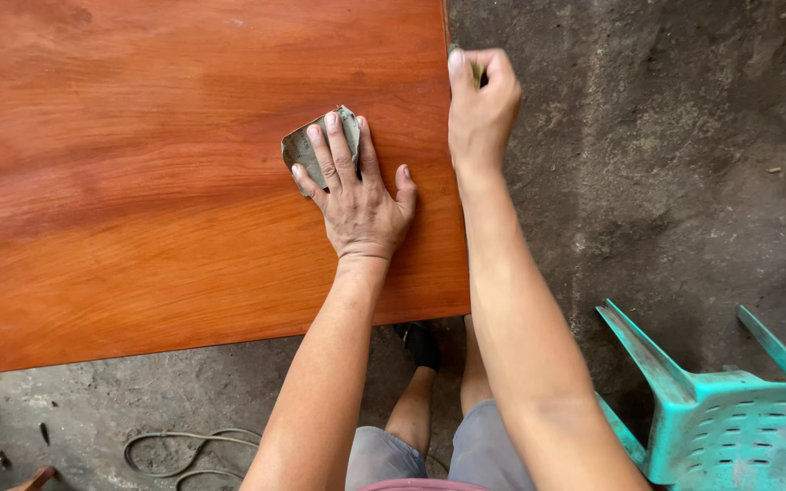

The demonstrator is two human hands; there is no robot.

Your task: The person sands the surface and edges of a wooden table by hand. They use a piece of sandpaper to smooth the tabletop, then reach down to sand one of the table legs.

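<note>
Left hand [357, 195] presses flat, grip released, on crumpled grey sandpaper [307, 144]; right hand [481, 105] pinches another scrap.

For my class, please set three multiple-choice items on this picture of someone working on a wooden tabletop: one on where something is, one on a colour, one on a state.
1. Where does the sandpaper sheet lie?
A. On the floor
B. Under the left hand, on the tabletop
C. On the chair

2. What colour is the plastic chair?
A. Red
B. Black
C. Turquoise green

3. How is the right hand held?
A. Flat and open on the wood
B. Fingers closed on a small piece at the tabletop's edge
C. Hanging by the person's side

Answers: 1 B, the grey sheet shows beneath the spread fingers; 2 C, the overturned chair at lower right is turquoise; 3 B, the fingers pinch something small at the right edge.
</note>
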